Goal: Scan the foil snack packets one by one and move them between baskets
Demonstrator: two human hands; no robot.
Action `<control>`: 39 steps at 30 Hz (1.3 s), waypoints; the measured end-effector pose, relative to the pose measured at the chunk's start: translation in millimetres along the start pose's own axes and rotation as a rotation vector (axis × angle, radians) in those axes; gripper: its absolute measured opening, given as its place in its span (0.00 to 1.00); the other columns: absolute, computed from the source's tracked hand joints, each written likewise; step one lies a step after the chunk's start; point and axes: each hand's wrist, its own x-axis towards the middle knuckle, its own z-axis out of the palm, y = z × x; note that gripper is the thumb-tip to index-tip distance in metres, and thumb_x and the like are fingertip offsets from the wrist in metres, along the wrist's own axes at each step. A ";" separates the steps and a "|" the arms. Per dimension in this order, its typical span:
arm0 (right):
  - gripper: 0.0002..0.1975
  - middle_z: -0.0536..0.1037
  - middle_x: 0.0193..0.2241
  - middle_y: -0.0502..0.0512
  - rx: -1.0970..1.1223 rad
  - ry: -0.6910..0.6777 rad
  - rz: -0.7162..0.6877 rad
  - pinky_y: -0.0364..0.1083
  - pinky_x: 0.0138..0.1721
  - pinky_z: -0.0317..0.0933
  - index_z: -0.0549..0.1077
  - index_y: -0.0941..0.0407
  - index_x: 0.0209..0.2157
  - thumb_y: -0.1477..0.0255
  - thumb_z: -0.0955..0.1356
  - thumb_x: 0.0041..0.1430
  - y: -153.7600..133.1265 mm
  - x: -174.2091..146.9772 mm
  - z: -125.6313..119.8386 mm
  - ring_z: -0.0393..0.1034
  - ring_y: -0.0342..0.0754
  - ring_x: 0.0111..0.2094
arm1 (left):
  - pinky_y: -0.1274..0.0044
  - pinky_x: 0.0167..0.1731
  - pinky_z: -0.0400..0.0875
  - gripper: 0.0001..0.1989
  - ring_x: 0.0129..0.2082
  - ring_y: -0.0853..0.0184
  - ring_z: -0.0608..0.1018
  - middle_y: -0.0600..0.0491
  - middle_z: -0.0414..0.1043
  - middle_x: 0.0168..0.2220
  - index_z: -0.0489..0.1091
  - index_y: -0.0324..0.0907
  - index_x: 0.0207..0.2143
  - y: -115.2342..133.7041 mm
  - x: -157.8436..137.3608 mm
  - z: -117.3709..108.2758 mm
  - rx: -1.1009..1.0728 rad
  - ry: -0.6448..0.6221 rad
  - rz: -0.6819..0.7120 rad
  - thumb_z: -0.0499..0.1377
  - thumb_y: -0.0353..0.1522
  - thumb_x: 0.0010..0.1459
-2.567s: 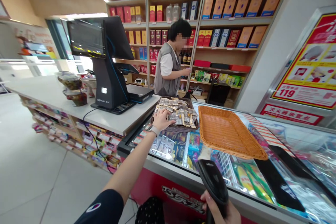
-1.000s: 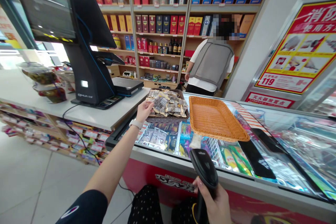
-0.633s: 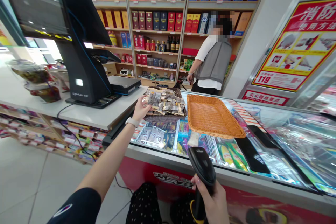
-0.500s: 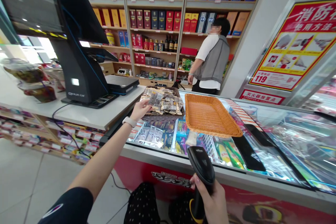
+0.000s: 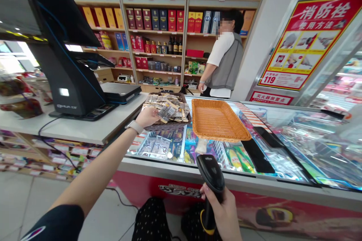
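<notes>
My left hand (image 5: pixel 149 116) is at the dark woven basket (image 5: pixel 169 125), its fingers closed on the edge of a small flat packet (image 5: pixel 167 111). The packet is tilted up over a heap of similar small packets (image 5: pixel 182 110) in that basket. In my right hand (image 5: pixel 222 207) is a black barcode scanner (image 5: pixel 211 173) with a yellow ring at its base, held upright in front of the freezer. An orange wicker tray (image 5: pixel 217 120) sits to the right of the dark basket and holds nothing.
A glass-topped freezer (image 5: pixel 158 163) carries both baskets and two black phone-like slabs (image 5: pixel 258 156). To the left, a checkout terminal (image 5: pixel 73 94) stands on a white counter (image 5: pixel 93 131). A person (image 5: pixel 223 60) stands behind the freezer, before shelves of boxed bottles.
My left hand has taken hold of a packet and lifted its edge from the heap. The view has shifted slightly to the right. The scanner stays in my right hand.
</notes>
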 end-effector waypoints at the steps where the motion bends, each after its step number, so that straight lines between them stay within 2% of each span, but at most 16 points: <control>1: 0.20 0.81 0.24 0.55 0.012 0.021 -0.008 0.44 0.30 0.72 0.82 0.59 0.30 0.55 0.75 0.54 -2.8 -1.3 2.1 0.75 0.51 0.25 | 0.76 0.23 0.57 0.09 0.21 0.65 0.69 0.55 0.66 0.16 0.68 0.45 0.21 -0.8 1.6 -2.1 0.016 -0.006 0.012 0.66 0.36 0.43; 3: 0.20 0.81 0.23 0.55 0.028 0.043 -0.022 0.44 0.30 0.71 0.82 0.59 0.29 0.54 0.75 0.53 -7.5 -3.8 6.2 0.74 0.51 0.25 | 0.76 0.23 0.58 0.10 0.21 0.66 0.69 0.55 0.67 0.17 0.68 0.45 0.22 -3.0 3.7 -3.7 0.000 -0.028 -0.004 0.68 0.36 0.42; 7: 0.22 0.81 0.23 0.55 0.016 0.054 -0.032 0.45 0.31 0.70 0.82 0.59 0.29 0.52 0.75 0.52 -10.4 -6.1 9.7 0.74 0.51 0.25 | 0.77 0.24 0.61 0.10 0.19 0.67 0.70 0.56 0.69 0.18 0.69 0.43 0.27 -6.1 4.0 0.6 -0.120 -0.101 -0.135 0.68 0.35 0.47; 11: 0.25 0.82 0.23 0.56 0.002 0.070 -0.040 0.46 0.30 0.70 0.82 0.60 0.31 0.50 0.74 0.52 -8.5 -6.1 8.5 0.74 0.52 0.25 | 0.76 0.24 0.63 0.11 0.20 0.64 0.72 0.55 0.70 0.17 0.68 0.45 0.24 -4.2 2.8 5.6 -0.087 0.016 -0.129 0.69 0.31 0.44; 13: 0.25 0.82 0.24 0.57 0.003 0.071 -0.042 0.46 0.30 0.71 0.82 0.60 0.31 0.50 0.75 0.52 -8.4 -5.9 7.8 0.75 0.52 0.25 | 0.75 0.25 0.64 0.12 0.22 0.63 0.73 0.55 0.69 0.16 0.67 0.45 0.22 -2.4 2.6 6.1 -0.115 0.033 -0.136 0.70 0.30 0.42; 18: 0.23 0.82 0.25 0.56 -0.003 0.050 -0.056 0.48 0.36 0.72 0.82 0.59 0.31 0.51 0.75 0.53 -10.6 -5.6 5.8 0.75 0.52 0.27 | 0.74 0.23 0.70 0.16 0.22 0.62 0.77 0.50 0.75 0.22 0.64 0.44 0.25 1.4 1.5 7.0 -0.475 -0.135 -0.302 0.71 0.34 0.42; 20: 0.22 0.82 0.25 0.55 -0.018 0.040 -0.050 0.48 0.37 0.71 0.82 0.59 0.31 0.52 0.74 0.53 -11.2 -6.0 4.8 0.75 0.53 0.28 | 0.74 0.23 0.70 0.17 0.22 0.62 0.77 0.50 0.75 0.22 0.64 0.44 0.25 4.2 -0.3 9.8 -0.521 -0.157 -0.286 0.72 0.34 0.42; 22: 0.21 0.81 0.25 0.55 -0.033 0.028 -0.038 0.48 0.37 0.70 0.82 0.58 0.31 0.52 0.74 0.53 -11.2 -6.7 3.8 0.74 0.53 0.28 | 0.75 0.24 0.68 0.15 0.22 0.63 0.76 0.52 0.73 0.21 0.65 0.44 0.24 8.7 -3.2 13.5 -0.419 -0.129 -0.214 0.71 0.33 0.42; 26: 0.22 0.81 0.24 0.54 -0.048 0.014 -0.006 0.46 0.35 0.70 0.82 0.58 0.31 0.52 0.74 0.53 -8.8 -7.9 1.3 0.74 0.53 0.27 | 0.75 0.28 0.66 0.09 0.26 0.62 0.76 0.53 0.71 0.21 0.67 0.44 0.23 21.2 -9.9 18.3 -0.002 0.007 -0.057 0.66 0.31 0.46; 29: 0.22 0.82 0.24 0.55 -0.053 0.020 0.009 0.45 0.33 0.70 0.82 0.58 0.29 0.51 0.75 0.52 -4.3 -7.6 -1.4 0.75 0.54 0.28 | 0.74 0.30 0.65 0.05 0.29 0.59 0.77 0.51 0.73 0.23 0.68 0.44 0.25 27.5 -13.8 17.5 0.185 0.003 -0.034 0.63 0.29 0.50; 33: 0.24 0.82 0.23 0.56 -0.030 0.058 0.017 0.44 0.32 0.71 0.82 0.58 0.28 0.49 0.76 0.48 2.4 -6.1 -3.2 0.76 0.53 0.27 | 0.73 0.32 0.65 0.03 0.32 0.57 0.78 0.49 0.75 0.27 0.69 0.44 0.27 26.1 -16.7 13.1 0.268 -0.026 -0.066 0.61 0.29 0.52; 39: 0.30 0.82 0.21 0.57 -0.001 0.080 0.034 0.43 0.27 0.73 0.82 0.58 0.25 0.42 0.76 0.41 7.4 -5.2 1.7 0.78 0.55 0.23 | 0.75 0.28 0.63 0.04 0.30 0.60 0.78 0.50 0.74 0.25 0.70 0.43 0.27 21.2 -20.2 10.3 0.270 -0.059 -0.084 0.62 0.32 0.51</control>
